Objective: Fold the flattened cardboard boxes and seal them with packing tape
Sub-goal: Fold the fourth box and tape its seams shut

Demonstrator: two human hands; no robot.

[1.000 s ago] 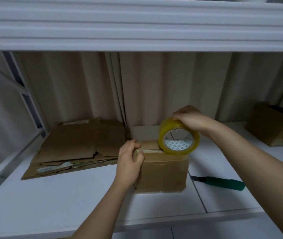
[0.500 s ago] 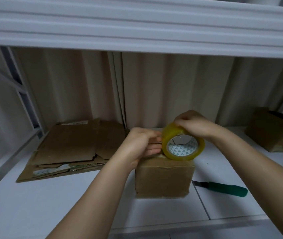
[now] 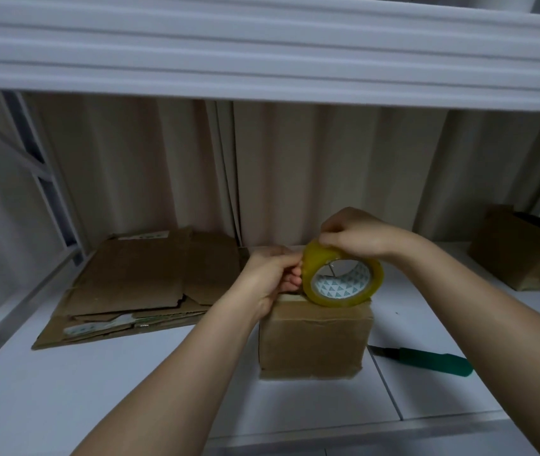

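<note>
A small folded cardboard box (image 3: pixel 314 340) stands on the white shelf (image 3: pixel 130 390) in the middle. A yellowish roll of packing tape (image 3: pixel 342 299) rests upright on the box's top. My right hand (image 3: pixel 354 236) grips the roll from above. My left hand (image 3: pixel 271 274) has its fingers curled against the roll's left edge, pinching at the tape there. A stack of flattened cardboard boxes (image 3: pixel 143 284) lies to the left on the shelf.
A green-handled utility knife (image 3: pixel 426 358) lies on the shelf right of the box. Another folded box (image 3: pixel 522 248) stands at the far right. A white shelf beam (image 3: pixel 262 51) runs overhead. Beige curtain hangs behind.
My left hand left the box's left top corner and rose to the tape roll's edge. The roll has stayed on the box top under my right hand.
</note>
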